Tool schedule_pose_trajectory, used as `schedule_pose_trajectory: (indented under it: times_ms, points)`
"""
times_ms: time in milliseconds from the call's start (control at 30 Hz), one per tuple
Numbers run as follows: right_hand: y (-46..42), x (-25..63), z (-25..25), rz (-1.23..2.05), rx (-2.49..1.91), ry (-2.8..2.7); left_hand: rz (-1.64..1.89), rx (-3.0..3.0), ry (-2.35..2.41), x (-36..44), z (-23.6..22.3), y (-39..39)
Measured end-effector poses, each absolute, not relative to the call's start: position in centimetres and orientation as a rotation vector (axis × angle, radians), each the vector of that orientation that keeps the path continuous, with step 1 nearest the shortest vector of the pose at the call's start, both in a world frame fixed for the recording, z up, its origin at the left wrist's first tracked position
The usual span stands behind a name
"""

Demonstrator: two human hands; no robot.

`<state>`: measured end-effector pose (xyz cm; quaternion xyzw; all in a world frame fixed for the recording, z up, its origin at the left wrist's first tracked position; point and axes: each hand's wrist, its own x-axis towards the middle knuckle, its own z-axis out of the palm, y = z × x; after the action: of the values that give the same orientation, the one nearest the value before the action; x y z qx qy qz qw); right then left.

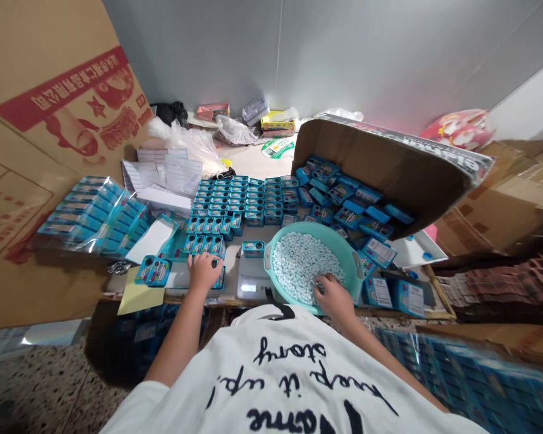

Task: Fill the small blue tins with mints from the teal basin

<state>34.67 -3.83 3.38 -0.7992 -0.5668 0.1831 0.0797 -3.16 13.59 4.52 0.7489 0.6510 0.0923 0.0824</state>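
Note:
On the left, my left hand [203,271] is closed at the front of the rows of small blue tins [203,243]. Its fingers curl round one blue tin, whose dark round spot shows beside the thumb. My right hand [333,296] reaches into a turquoise plastic basin [357,270], fingers bent and their tips down among small pale pellets [305,259]. Exactly how many pellets they pinch is hidden. Between the hands lies a digital scale [252,288], with a single blue tin [253,248] behind its display.
A tipped cardboard box [371,157] spills blue tins at the back right. Shrink-wrapped blue packs [99,214] and white cartons [163,172] stand at left, near a yellow paper sheet [140,294]. Large cartons [36,199] flank the table, and a grey wall [344,60] rises behind.

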Motion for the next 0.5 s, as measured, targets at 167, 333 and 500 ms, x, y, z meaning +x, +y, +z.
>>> schedule_pose_trajectory:
  times_ms: [167,333,500]
  points:
    - [-3.88,34.71,3.38,0.55,-2.379,-1.686,0.278,2.219,1.947,-3.16,4.47,13.63]
    - [-3.9,34.68,3.35,0.557,-2.365,-1.685,0.276,2.21,1.948,-3.17,4.47,13.65]
    - [-3.99,34.7,3.45,0.55,-2.36,-1.693,0.284,2.21,1.947,-3.16,4.43,13.65]
